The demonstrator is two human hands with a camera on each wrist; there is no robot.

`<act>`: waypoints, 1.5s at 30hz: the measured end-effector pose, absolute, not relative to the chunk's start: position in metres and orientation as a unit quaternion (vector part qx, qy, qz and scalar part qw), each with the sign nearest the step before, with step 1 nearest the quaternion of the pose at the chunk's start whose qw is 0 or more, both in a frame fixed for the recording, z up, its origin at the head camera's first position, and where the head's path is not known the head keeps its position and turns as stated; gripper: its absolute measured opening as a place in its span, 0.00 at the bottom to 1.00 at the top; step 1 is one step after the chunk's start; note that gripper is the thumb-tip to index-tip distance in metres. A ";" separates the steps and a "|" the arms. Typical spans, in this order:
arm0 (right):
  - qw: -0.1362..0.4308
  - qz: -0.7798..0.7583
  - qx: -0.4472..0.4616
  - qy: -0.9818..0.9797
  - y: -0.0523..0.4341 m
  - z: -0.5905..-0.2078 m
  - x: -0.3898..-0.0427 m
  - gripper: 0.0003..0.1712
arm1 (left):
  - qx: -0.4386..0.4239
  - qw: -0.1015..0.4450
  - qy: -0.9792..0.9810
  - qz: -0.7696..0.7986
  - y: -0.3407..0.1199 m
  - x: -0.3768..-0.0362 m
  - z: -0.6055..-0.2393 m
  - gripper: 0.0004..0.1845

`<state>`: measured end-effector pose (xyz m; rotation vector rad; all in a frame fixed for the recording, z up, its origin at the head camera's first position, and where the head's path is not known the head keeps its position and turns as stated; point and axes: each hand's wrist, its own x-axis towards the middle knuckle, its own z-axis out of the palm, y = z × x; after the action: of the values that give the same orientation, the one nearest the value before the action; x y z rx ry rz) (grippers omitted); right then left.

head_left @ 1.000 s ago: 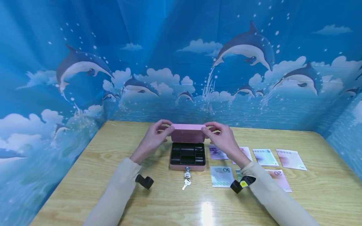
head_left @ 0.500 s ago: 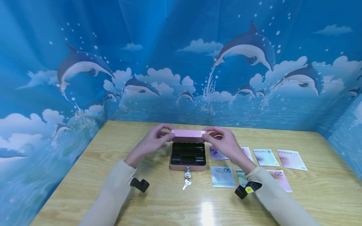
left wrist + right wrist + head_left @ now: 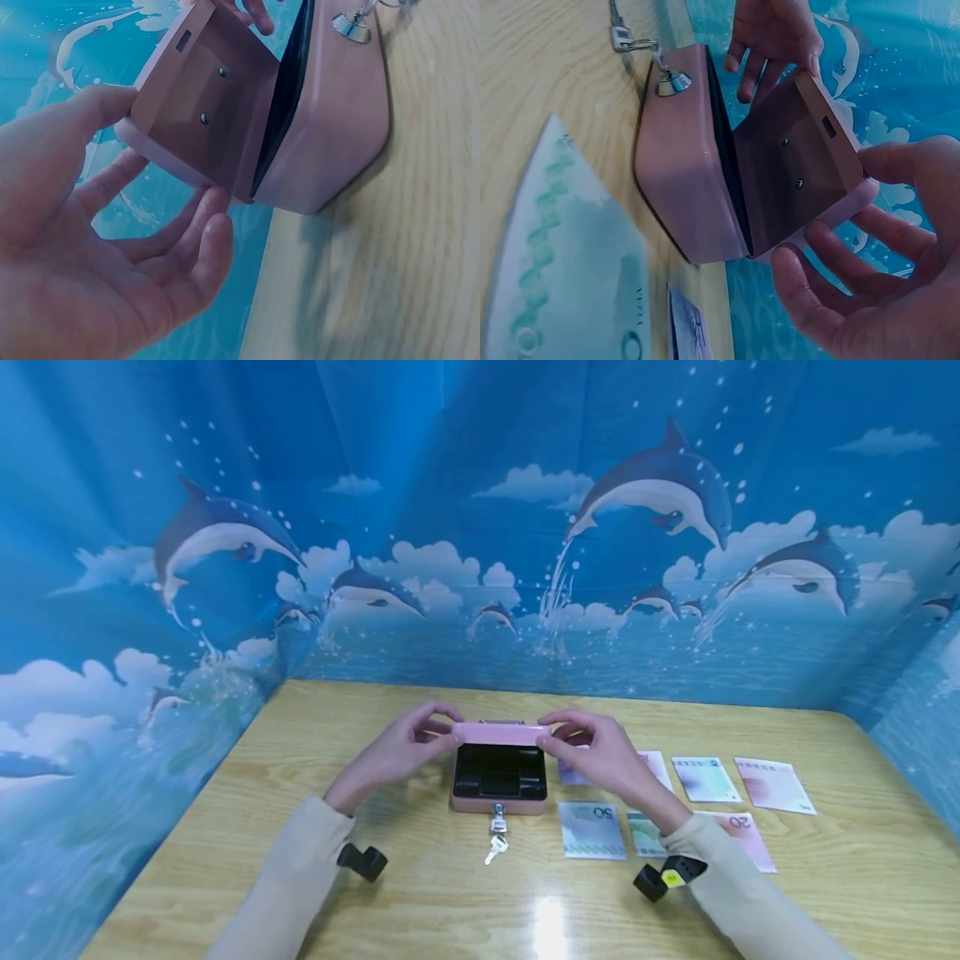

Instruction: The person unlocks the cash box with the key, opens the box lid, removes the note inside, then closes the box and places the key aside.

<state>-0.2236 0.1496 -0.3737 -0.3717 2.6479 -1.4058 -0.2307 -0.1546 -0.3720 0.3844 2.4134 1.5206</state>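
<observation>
A pink cash box (image 3: 465, 806) stands on the table with a black compartment tray (image 3: 498, 768) inside. Its lid (image 3: 501, 734) is tilted partway down over the tray. At the lid's left corner my left hand (image 3: 401, 747) pinches the edge between thumb and fingers. My right hand (image 3: 600, 752) grips the right corner in the same way. Two screw ends and a slot show on the lid's inner face (image 3: 217, 97) in the left wrist view. From the front lock (image 3: 673, 82) hang keys (image 3: 496, 845), which lie on the table.
Several banknotes lie in two rows right of the box, among them a 50 note (image 3: 591, 831), a 20 note (image 3: 742, 839) and a pale blue note (image 3: 707, 779). A dolphin-print curtain (image 3: 480, 527) hangs behind the wooden table (image 3: 435, 902).
Both hands have lowered the lid forward from nearly upright, so its pink top and handle now show. The box, keys and banknotes have stayed in place.
</observation>
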 end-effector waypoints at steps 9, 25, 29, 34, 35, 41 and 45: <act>0.052 -0.440 -0.158 0.883 0.154 -0.381 -0.216 0.22 | 0.168 0.125 0.839 0.503 -0.162 -0.228 -0.377 0.20; 0.067 -0.409 -0.165 0.895 0.155 -0.384 -0.208 0.20 | 0.197 0.147 0.845 0.475 -0.165 -0.225 -0.381 0.21; 0.063 -0.399 -0.187 0.895 0.154 -0.387 -0.207 0.20 | 0.198 0.155 0.849 0.466 -0.165 -0.224 -0.383 0.19; 0.052 -0.401 -0.212 0.890 0.153 -0.389 -0.206 0.18 | 0.191 0.167 0.850 0.461 -0.164 -0.222 -0.383 0.19; 0.050 -0.401 -0.214 0.889 0.152 -0.390 -0.206 0.18 | 0.190 0.169 0.850 0.461 -0.164 -0.222 -0.384 0.19; 0.062 -0.397 -0.218 0.889 0.152 -0.393 -0.206 0.19 | 0.200 0.185 0.846 0.459 -0.166 -0.222 -0.387 0.19; 0.067 -0.394 -0.222 0.890 0.151 -0.395 -0.206 0.19 | 0.200 0.195 0.839 0.466 -0.166 -0.223 -0.390 0.18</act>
<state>-0.2058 0.1511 -0.3948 -0.6684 2.6806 -1.1865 -0.2226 -0.1658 -0.3897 0.5614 2.3524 1.3070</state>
